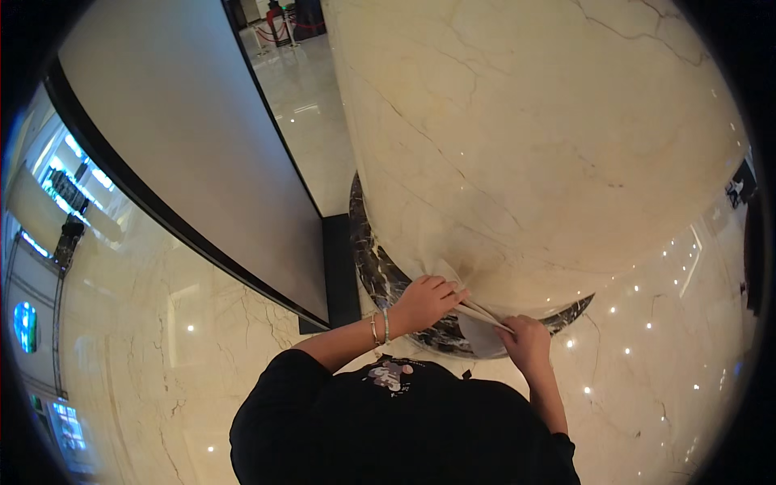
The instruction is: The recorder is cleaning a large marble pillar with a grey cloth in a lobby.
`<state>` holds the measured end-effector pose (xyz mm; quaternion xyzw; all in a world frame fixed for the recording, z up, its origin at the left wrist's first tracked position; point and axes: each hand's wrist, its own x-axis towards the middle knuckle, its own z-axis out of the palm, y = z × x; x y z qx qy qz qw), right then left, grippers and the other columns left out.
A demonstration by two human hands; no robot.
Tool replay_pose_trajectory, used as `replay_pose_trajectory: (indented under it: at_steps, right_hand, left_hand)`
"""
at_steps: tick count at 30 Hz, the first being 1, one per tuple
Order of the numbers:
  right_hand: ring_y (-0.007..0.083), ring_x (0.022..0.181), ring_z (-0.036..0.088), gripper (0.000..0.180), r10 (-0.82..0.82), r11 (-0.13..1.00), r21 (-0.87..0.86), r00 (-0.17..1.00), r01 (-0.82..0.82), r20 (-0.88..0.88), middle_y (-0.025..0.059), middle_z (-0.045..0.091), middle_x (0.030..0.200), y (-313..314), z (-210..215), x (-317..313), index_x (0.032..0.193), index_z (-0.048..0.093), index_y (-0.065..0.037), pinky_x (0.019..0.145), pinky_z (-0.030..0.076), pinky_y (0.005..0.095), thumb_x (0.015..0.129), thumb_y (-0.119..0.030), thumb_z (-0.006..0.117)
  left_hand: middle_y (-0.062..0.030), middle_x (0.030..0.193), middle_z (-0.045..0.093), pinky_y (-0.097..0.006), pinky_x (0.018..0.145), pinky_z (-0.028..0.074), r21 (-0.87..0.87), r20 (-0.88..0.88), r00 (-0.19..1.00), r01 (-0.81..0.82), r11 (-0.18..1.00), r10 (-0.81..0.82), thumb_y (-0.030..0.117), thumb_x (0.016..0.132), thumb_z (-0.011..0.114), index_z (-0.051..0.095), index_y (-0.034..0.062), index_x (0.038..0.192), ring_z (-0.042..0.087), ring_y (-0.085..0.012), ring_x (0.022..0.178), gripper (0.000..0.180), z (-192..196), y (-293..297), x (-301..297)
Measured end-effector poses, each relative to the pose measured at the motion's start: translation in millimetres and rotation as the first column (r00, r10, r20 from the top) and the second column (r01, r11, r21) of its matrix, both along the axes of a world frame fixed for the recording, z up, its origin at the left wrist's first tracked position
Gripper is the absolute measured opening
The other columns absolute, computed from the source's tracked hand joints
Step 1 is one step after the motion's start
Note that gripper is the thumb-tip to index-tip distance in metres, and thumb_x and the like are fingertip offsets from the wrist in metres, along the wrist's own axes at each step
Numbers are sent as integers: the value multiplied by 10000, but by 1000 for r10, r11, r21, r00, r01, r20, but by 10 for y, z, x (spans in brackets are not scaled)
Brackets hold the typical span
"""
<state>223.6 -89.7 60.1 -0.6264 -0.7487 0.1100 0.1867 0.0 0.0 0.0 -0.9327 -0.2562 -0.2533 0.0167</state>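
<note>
A pale grey-beige cloth is stretched between my hands, gathered into folds along its top, with a loose part hanging below. My left hand, with bracelets at the wrist, is closed on the cloth's left end. At the other end, slightly lower and nearer, my right hand pinches it between thumb and fingers. Both hands are in front of a large rounded marble column, close to its foot. A pale shape on the column above my left hand could be cloth or a reflection; I cannot tell.
Dark veined marble rings the column's foot. On the left stands a tall grey panel with a black frame and a black base. Glossy cream marble floor surrounds them. Red rope barriers stand far off.
</note>
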Motion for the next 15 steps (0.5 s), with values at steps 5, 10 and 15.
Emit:
replay_pose_trajectory:
  at_steps: [5, 10, 15]
  right_hand:
    - [285, 660, 543, 114, -55, 985, 162, 998, 60, -32, 92, 531, 674, 93, -8, 10, 743, 625, -76, 570, 436, 370, 695, -179, 632]
    - [290, 721, 504, 96, -83, 940, 322, 990, 117, -117, 104, 509, 718, 194, 149, 161, 726, 598, -41, 640, 415, 382, 662, -102, 635]
    - [279, 672, 466, 105, 192, 756, 651, 974, -70, -119, 115, 480, 672, 311, 288, 435, 672, 536, -6, 602, 379, 370, 637, -41, 629]
  left_hand:
    - [-46, 778, 571, -336, 688, 437, -139, 8, 999, -33, 990, 35, 213, 762, 567, 582, 86, 853, 554, -218, 778, 157, 179, 61, -42]
    - [-65, 634, 488, -361, 554, 401, -283, 139, 989, -13, 959, 55, 268, 755, 598, 512, 70, 692, 514, -264, 631, 225, 572, 157, 39]
    - [-61, 604, 465, -360, 492, 371, -286, 136, 990, 63, 956, -24, 319, 740, 623, 483, 71, 654, 499, -265, 581, 297, 1094, 319, 108]
